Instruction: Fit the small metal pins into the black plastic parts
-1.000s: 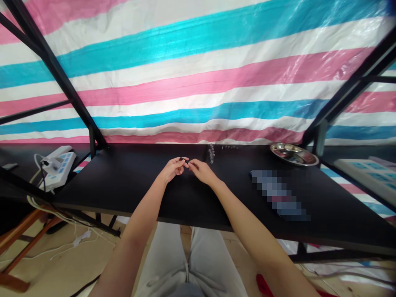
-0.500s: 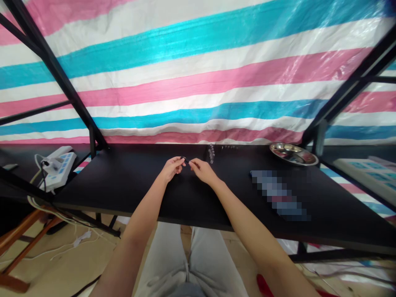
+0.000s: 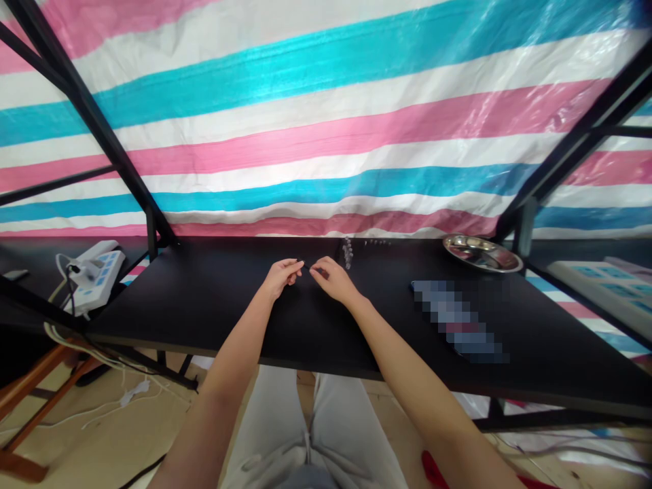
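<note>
My left hand [image 3: 279, 276] hovers over the middle of the black table [image 3: 214, 299], fingers pinched on a tiny dark part that I cannot make out. My right hand [image 3: 332, 278] is close beside it, fingertips also pinched on something very small. A narrow gap separates the two hands. Just behind my right hand stands a short row of small clear beads or vials [image 3: 348, 252], and several tiny dark pieces [image 3: 377, 241] lie farther back.
A shiny metal dish [image 3: 481, 252] sits at the back right of the table. A blurred flat object [image 3: 458, 319] lies to the right. A white power strip [image 3: 94, 272] with cables rests on the left. Black frame bars rise on both sides before a striped tarp.
The fingertips of both hands were touching around the small part; now they have drawn slightly apart. My arms have hardly moved.
</note>
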Available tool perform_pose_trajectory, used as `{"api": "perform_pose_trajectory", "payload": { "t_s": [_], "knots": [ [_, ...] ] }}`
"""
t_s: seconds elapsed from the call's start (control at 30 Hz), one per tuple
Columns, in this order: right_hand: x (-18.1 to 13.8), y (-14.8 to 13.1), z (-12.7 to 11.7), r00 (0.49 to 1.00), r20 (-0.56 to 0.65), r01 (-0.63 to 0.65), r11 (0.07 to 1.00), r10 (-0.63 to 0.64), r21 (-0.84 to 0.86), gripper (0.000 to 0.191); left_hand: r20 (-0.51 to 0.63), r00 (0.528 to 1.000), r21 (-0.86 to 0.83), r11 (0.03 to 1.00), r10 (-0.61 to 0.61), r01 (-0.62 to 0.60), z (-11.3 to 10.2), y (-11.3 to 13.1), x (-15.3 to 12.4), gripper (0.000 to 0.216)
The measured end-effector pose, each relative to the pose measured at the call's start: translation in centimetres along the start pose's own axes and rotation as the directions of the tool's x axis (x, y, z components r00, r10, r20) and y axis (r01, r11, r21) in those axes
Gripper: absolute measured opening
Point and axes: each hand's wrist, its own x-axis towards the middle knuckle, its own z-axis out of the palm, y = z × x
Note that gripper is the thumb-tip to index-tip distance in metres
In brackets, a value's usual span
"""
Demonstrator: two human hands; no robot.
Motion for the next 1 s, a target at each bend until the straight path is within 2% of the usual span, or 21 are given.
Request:
{"api": "perform_pose_trajectory", "payload": {
  "t_s": [0.27,0.47,0.67,0.83,1.0],
  "knots": [
    [0.03,0.26,0.04,1.0,0.013,-0.014,1.0,0.014,-0.018,0.017,-0.018,1.0,0.063,0.998,-0.002,0.003,0.03,-0.01,-0.03,0.038],
    [0.04,0.44,-0.02,0.999,0.015,-0.038,0.999,0.039,-0.037,0.013,-0.041,0.999,0.046,0.999,0.011,-0.009,-0.04,0.09,0.07,0.037],
    [0.0,0.4,-0.01,0.992,0.081,-0.094,0.994,0.098,-0.05,0.012,-0.028,1.0,0.048,0.999,0.002,0.0,-0.07,0.25,0.0,0.035],
    [0.03,0.55,0.06,0.994,0.074,-0.081,0.996,0.084,-0.042,0.015,-0.018,1.0,0.059,0.998,0.011,-0.01,-0.16,0.09,0.04,0.035],
    [0.03,0.4,-0.08,0.991,0.094,-0.088,0.994,0.095,-0.07,0.012,-0.075,0.997,0.041,0.999,0.015,-0.012,-0.08,-0.02,0.2,0.036]
  ]
}}
